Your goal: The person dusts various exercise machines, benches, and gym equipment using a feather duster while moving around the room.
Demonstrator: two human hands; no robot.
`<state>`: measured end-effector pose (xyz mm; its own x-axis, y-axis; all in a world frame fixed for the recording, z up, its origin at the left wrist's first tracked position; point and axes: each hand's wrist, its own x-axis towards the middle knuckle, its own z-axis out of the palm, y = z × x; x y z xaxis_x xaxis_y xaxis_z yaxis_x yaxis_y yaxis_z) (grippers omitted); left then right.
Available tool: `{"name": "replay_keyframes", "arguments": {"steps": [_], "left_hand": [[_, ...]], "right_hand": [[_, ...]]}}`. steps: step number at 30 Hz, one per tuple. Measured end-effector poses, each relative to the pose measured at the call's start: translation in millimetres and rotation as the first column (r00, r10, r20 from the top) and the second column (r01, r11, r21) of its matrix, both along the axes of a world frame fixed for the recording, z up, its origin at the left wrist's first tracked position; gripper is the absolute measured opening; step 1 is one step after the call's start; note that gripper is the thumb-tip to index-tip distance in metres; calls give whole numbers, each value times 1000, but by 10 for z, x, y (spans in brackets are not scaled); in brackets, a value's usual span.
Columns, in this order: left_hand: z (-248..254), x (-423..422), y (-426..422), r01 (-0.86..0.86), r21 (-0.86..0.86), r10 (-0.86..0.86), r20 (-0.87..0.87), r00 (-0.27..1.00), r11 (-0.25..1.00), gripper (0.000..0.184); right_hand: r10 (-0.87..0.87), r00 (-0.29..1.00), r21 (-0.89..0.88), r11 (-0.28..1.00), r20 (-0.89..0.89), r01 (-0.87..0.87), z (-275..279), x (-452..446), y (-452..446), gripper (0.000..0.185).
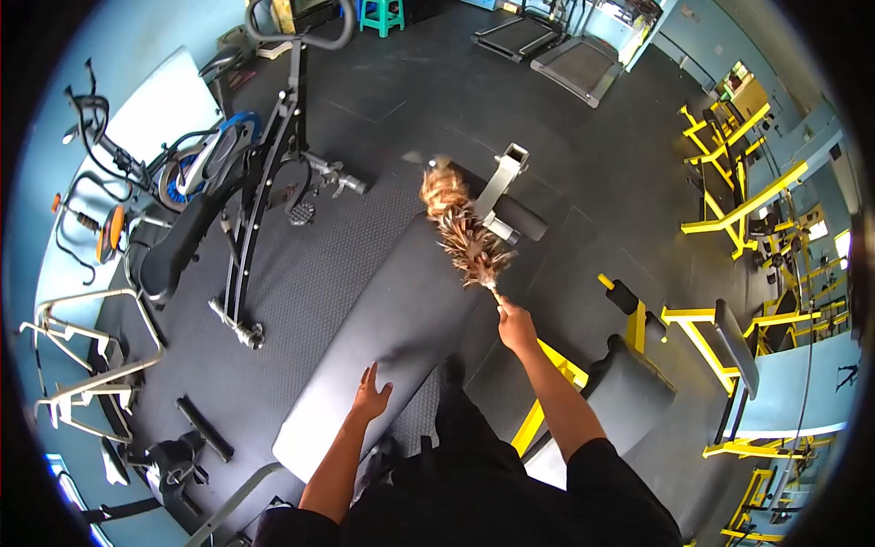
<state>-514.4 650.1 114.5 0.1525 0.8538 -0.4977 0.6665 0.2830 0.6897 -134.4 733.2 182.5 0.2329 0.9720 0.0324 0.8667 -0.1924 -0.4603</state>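
My right hand (pixel 517 326) is closed round the thin handle of a brown feather duster (pixel 469 239). The duster's feathers lie over the far end of a long black padded bench (pixel 383 319), beside a metal post (pixel 501 187) and a dark foam roller (pixel 519 217). Nearer to me, my left hand (pixel 372 397) is held over the lower part of the bench, its fingers apart and nothing in them. Whether it touches the pad cannot be made out.
Exercise bikes (pixel 264 182) stand at the left, above a beige metal frame (pixel 100 365). A yellow-framed padded bench (pixel 629 392) is close on my right. Treadmills (pixel 579 68) and a green stool (pixel 382 16) are at the back, with yellow machines (pixel 729 219) along the right.
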Motion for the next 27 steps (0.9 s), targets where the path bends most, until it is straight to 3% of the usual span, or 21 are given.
{"name": "replay_keyframes", "arguments": {"steps": [2,3,6,8,10,12,13,18,20,22,24,27], "left_hand": [[178,368,379,99,21,-97,-92,991,995,80],[233,525,556,129,2,-129,-83,988,992,81],[147,907,903,130,-16,-131,-48,990,991,84],[23,1070,1024,127,-106,-132,-39,990,986,89],[153,1199,1085,167,-263,-237,-264,935,950,93],[120,1180,1052,170,-273,-243,-258,935,947,95],[141,1167,1031,177,-254,-241,-245,939,951,96],[120,1077,987,205,-227,-259,-239,936,952,98],[56,987,985,227,-189,-258,-161,953,955,98],[-1,935,1010,254,-192,-288,-176,941,948,98],[-7,899,996,277,-193,-312,-183,932,941,98],[57,942,1063,285,-187,-317,-171,933,940,98]], "right_hand": [[101,994,-58,993,-50,-104,137,358,301,27],[1,1000,-209,978,-10,-3,340,519,439,29],[-47,999,-86,995,-16,46,163,1084,533,32],[35,991,-167,984,-128,-57,127,1189,279,27],[58,976,-7,998,-211,-61,-126,1137,-218,26],[-93,931,-112,992,-352,57,-790,1196,-970,31],[-269,892,-315,937,-363,154,-638,1077,-1131,33],[-347,850,-326,919,-398,222,-382,977,-1230,32],[-177,883,-159,980,-435,119,-267,1076,-911,31],[-32,934,222,968,-356,118,-274,1127,-426,30],[-183,938,-38,983,-294,180,-204,1225,152,27],[-135,970,112,981,-203,160,111,1194,885,24]]}}
